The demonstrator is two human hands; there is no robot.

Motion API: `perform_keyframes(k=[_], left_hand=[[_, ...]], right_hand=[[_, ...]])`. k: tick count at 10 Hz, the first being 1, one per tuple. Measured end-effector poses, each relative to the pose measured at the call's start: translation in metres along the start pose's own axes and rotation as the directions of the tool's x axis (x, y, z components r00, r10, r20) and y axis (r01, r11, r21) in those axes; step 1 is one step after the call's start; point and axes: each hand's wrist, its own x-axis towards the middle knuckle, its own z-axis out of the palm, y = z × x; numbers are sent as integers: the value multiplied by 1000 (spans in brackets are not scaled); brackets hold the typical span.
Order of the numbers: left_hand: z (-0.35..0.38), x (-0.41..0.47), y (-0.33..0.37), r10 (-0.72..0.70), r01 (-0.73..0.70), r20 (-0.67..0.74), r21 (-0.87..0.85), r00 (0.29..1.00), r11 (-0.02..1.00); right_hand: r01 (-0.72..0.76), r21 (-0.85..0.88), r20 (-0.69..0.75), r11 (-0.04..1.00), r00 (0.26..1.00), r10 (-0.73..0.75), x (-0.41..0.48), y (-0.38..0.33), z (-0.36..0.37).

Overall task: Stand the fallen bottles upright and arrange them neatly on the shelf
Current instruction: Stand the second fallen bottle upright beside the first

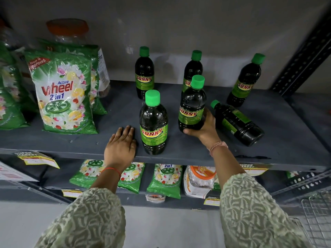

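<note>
gripping an upright bottle (192,108) near its base, the right hand (204,128) — left hand (121,145) flat, released, on the shelf (197,158).

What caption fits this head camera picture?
Right hand steadies a bottle beside one fallen bottle.

Detergent packets (65,93) stand beside a plastic jar (67,31).

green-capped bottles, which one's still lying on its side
The fallen bottle at the right of the shelf, just right of the right hand, lies on its side with its cap toward the back-left. The other five stand upright.
</note>
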Motion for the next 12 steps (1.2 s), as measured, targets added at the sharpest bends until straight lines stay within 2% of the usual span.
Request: perform_keyframes(k=[1, 2, 3, 4, 5, 6, 7, 9, 12], left_hand=[[0, -1, 0, 3, -3, -3, 4, 1000, 1000], [0, 0, 0, 0, 0, -2, 3, 1000, 1000], [0, 1, 1, 1, -1, -3, 10, 1000, 1000], [0, 2, 1, 1, -1, -2, 16, 1000, 1000], [0, 1, 1, 8, -8, 2, 19, 1000, 1000], [-1, 0, 2, 9, -9, 12, 11, 1000, 1000], [-3, 0, 4, 2, -2, 29, -2, 1000, 1000], [-5, -3, 6, -5, 7, 49, -27, 999, 1000], [-9, -3, 9, -25, 28, 66, -47, 998, 999]], right_hand=[[-9, 64, -90, 998, 996, 15, -3, -1, 6], [10, 29, -104, 1000, 995, -7, -5, 0, 7], [31, -15, -56, 999, 998, -31, -3, 4, 5], [43, 79, -28, 996, 999, -41, -6, 1, 7], [41, 82, -109, 996, 994, -32, -10, -5, 12], [53, -7, -145, 999, 988, -53, -15, -7, 15], [41, -30, -142, 999, 989, -45, -34, -5, 14], [107, -106, -103, 989, 988, -118, -74, 3, 10], [78, -64, -51, 995, 995, -81, -86, 5, 6]])
